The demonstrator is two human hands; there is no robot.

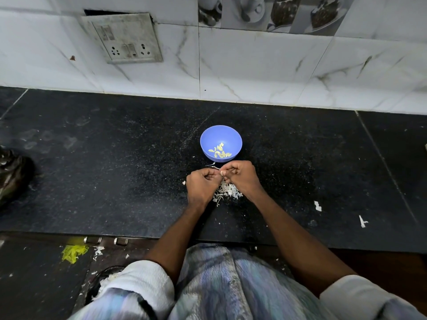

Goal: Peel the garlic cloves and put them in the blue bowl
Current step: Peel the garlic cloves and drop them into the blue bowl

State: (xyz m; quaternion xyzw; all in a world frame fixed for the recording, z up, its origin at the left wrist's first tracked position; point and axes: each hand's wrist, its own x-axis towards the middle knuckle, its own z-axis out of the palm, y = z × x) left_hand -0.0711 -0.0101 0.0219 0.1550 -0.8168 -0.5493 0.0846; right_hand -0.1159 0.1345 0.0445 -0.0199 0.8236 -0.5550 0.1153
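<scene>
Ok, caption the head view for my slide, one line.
Both hands, left hand and right hand, pinch a garlic clove over a pile of skins, just in front of the blue bowl holding peeled cloves.

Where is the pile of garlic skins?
The pile of garlic skins lies on the black counter, under both hands, just nearer the person than the blue bowl.

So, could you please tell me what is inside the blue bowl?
The bowl holds a few peeled cloves lying on its bottom. Its near inner wall is hidden behind the rim.
</scene>
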